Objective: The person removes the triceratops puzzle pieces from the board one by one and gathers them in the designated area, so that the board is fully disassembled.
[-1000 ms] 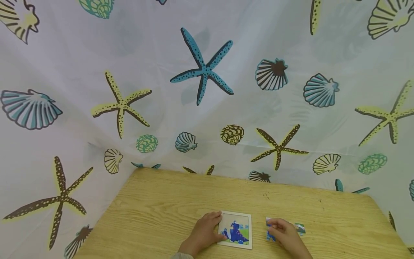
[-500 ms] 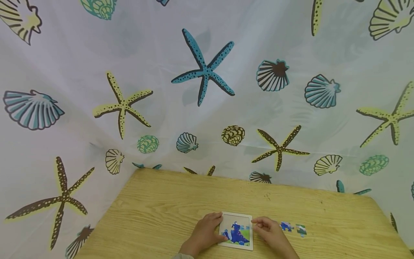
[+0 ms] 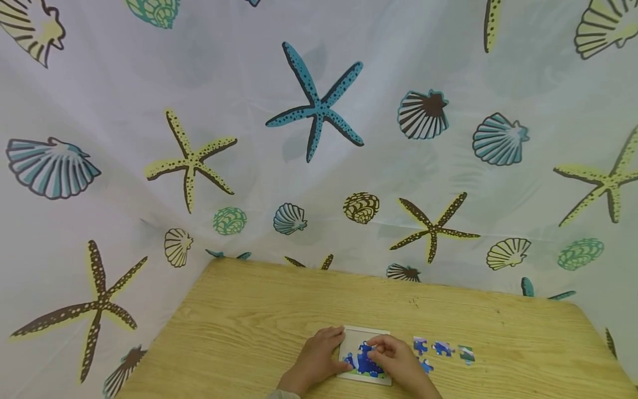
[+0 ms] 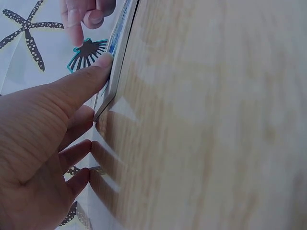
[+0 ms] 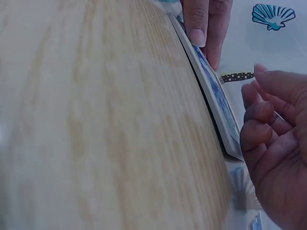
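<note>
Low on the wooden tabletop (image 3: 259, 310), before a cloth (image 3: 249, 177) printed with shells and starfish, I see a small puzzle frame (image 3: 366, 380) lying flat between two bare hands. The left hand (image 3: 319, 359) clasps its left side: thumb pressed on the near left corner, the other fingers along the outer edge towards the far one. The right hand (image 3: 396, 360) is over the frame's right half, fingers curled, the tips of thumb and forefinger close together. Whether they pinch anything I cannot tell; even from the right wrist nothing certain shows between them.

Below those fingers a blue picture (image 3: 368, 366) is partly built, with bare backing (image 3: 353, 338) at the upper left. Right of the frame lie a lilac-and-blue piece (image 3: 420, 344), a mostly blue piece (image 3: 442, 348) and a green-and-grey piece (image 3: 466, 353) in a rough row, and a small bluish piece (image 3: 426, 366) nearer the person, beside the right hand.

My guess is that the step in hand is fitting or pressing a piece into the picture. If one is in those fingers, the next move calls for lining its tabs up with its neighbours and pushing it level while the left hand steadies the frame; if not, for choosing another loose one.
</note>
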The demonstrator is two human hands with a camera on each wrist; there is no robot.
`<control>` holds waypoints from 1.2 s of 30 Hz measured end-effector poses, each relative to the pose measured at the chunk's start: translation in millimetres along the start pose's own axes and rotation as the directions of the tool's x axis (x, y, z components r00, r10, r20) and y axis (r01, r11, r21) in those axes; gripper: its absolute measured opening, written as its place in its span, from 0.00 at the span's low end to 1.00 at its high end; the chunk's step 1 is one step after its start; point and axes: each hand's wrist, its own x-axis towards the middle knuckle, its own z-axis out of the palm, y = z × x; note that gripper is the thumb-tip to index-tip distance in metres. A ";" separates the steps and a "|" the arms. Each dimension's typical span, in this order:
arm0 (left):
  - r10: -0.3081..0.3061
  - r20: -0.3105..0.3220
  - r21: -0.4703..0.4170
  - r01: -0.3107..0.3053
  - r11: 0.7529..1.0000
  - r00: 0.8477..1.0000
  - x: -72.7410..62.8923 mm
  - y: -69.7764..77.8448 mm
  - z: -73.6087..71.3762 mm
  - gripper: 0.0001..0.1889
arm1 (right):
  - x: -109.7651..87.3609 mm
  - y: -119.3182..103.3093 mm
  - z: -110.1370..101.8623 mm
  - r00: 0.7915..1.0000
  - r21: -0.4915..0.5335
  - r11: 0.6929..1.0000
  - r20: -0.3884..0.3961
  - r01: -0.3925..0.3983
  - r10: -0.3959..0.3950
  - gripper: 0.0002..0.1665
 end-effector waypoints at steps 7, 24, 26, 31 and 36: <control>-0.002 0.005 -0.003 0.002 1.000 1.000 0.3 0.2 -0.3 0.38 | 9.5 11.8 5.0 0.999 -0.102 0.994 -0.008 0.034 -0.035 0.16; 0.004 0.002 -0.004 -0.004 1.000 1.000 0.4 -0.2 0.7 0.38 | 15.5 6.0 10.7 1.000 -0.285 0.959 -0.005 0.010 -0.012 0.23; 0.005 -0.001 -0.006 -0.005 1.000 1.000 -0.1 0.2 0.4 0.37 | 15.5 5.4 11.1 1.000 -0.290 0.957 -0.007 0.004 -0.007 0.22; 0.006 -0.006 -0.011 -0.006 1.000 1.000 -0.5 0.8 0.4 0.37 | 15.8 5.4 11.7 1.000 -0.322 0.947 -0.012 0.001 -0.006 0.20; 0.016 -0.009 -0.004 -0.016 1.000 1.000 0.4 -0.7 1.3 0.37 | 15.8 5.8 11.1 1.000 -0.335 0.942 -0.002 0.006 -0.007 0.21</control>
